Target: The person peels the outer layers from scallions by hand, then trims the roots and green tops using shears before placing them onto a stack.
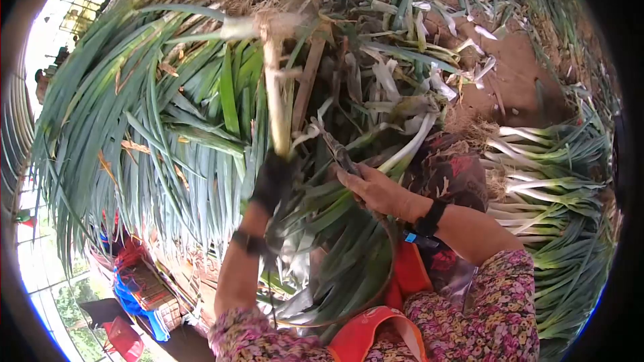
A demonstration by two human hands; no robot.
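My left hand (274,177) wears a black glove and is blurred by motion. It is closed around a long green onion (273,87), whose pale stalk points away from me with the root end up and smeared. Below the glove, green leaves hang down toward my lap. My right hand (372,191) is bare and wrapped round a slim dark air blow gun (341,153), its narrow tip angled toward the upper left. A thin hose (391,241) curves down from near that hand. Another green onion (412,144) with a white stalk lies just beyond my right fingers.
A big heap of green onions (181,121) with dry roots rises on the left. Cleaned green onions (537,184) with white stalks lie in a row on the right. Peeled skins (479,67) litter the brown soil ahead. A red stool (124,338) is at lower left.
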